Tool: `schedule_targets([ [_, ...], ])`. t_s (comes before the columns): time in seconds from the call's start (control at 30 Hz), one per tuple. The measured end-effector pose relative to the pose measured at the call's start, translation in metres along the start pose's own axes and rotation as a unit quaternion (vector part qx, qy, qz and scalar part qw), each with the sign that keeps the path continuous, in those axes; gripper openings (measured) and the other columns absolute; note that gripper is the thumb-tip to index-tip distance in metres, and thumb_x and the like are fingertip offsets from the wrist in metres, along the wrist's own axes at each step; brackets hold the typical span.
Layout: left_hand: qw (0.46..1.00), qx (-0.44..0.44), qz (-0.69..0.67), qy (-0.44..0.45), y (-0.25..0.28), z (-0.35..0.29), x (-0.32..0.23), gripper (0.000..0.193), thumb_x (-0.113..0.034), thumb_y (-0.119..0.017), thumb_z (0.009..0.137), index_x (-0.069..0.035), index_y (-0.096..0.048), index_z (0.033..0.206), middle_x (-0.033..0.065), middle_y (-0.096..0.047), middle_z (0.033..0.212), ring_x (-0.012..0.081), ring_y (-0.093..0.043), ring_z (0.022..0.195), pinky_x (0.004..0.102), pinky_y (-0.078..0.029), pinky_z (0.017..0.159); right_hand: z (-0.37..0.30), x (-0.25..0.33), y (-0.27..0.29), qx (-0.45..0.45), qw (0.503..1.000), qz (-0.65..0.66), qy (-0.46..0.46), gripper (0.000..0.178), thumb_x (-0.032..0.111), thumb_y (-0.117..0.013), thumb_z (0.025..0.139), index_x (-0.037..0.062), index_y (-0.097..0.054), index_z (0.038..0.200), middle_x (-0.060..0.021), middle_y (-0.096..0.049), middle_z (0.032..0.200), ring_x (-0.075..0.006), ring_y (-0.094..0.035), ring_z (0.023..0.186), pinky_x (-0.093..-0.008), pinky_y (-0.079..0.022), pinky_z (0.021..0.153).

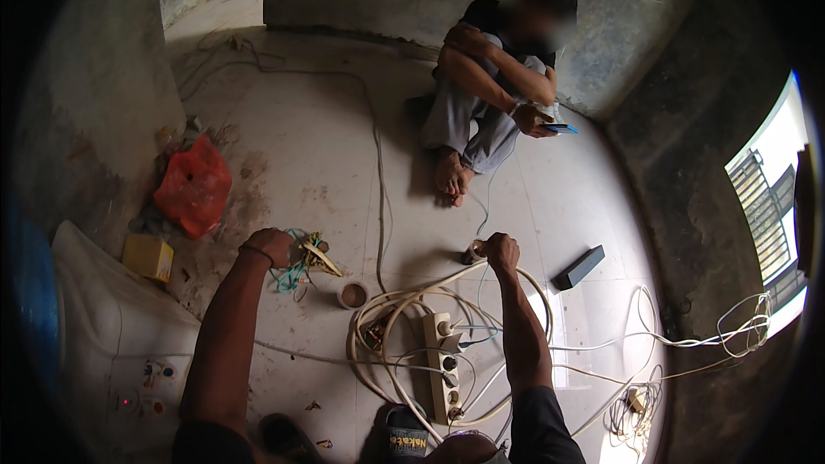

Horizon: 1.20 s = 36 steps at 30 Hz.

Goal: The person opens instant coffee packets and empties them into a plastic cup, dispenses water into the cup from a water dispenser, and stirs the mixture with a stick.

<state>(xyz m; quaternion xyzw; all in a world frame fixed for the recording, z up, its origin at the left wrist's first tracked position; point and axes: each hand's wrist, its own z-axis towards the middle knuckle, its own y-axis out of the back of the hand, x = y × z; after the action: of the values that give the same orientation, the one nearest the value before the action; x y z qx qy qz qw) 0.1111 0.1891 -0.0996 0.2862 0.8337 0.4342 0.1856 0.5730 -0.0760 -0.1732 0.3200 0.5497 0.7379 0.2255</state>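
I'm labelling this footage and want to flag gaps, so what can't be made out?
All in the head view:
Left hand: its back hides the fingertips and any grip on the thin teal strings.
Right hand: its knuckles hide any grip on the small round brownish cup.
Flat blue-edged phone: screen tilted away.
Large curved blue object: cut off by the dark left edge.
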Motion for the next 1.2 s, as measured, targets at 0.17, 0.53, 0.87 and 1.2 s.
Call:
schedule_targets([
  [0.17,1.000,0.002,0.000,0.001,0.001,-0.002,0.000,0.058,-0.025,-0.074,0.073,-0.013,-0.062,0.128,0.0137,-0.064,0.123,0.0292,-0.060,0.117,0.0409,-0.049,0.099,-0.002,0.000,-0.003,-0.035,0.999,-0.014,-0.025,0.021,0.027,-0.072,0.076,0.0066,-0.074,0.077,-0.0190,-0.070,0.076,-0.0374,-0.070,0.074,-0.0456,-0.054,0.067],
  [0.53,1.000,-0.005,0.004,-0.003,0.008,-0.010,-0.006,0.056,-0.023,-0.073,0.073,-0.013,-0.062,0.127,0.0135,-0.064,0.123,0.0290,-0.060,0.116,0.0408,-0.049,0.099,-0.003,0.000,-0.001,-0.038,0.999,-0.024,-0.026,0.019,0.023,-0.068,0.079,0.0049,-0.074,0.079,-0.0201,-0.070,0.079,-0.0379,-0.070,0.075,-0.0465,-0.054,0.067],
  [0.87,1.000,-0.016,0.017,-0.011,0.003,-0.007,0.003,0.057,-0.023,-0.075,0.072,-0.013,-0.062,0.127,0.0134,-0.064,0.123,0.0291,-0.060,0.116,0.0406,-0.049,0.098,-0.001,0.001,-0.002,-0.033,0.999,-0.041,-0.005,0.020,0.025,-0.071,0.077,0.0058,-0.074,0.076,-0.0174,-0.071,0.076,-0.0360,-0.070,0.073,-0.0440,-0.054,0.067],
  [1.2,1.000,-0.003,0.009,0.003,0.007,-0.009,-0.003,0.058,-0.023,-0.075,0.073,-0.014,-0.061,0.129,0.0127,-0.063,0.126,0.0287,-0.059,0.117,0.0399,-0.049,0.099,-0.001,0.001,0.003,-0.036,0.998,-0.051,0.026,0.018,0.021,-0.070,0.076,0.0039,-0.071,0.073,-0.0203,-0.069,0.076,-0.0375,-0.069,0.070,-0.0456,-0.054,0.063],
])
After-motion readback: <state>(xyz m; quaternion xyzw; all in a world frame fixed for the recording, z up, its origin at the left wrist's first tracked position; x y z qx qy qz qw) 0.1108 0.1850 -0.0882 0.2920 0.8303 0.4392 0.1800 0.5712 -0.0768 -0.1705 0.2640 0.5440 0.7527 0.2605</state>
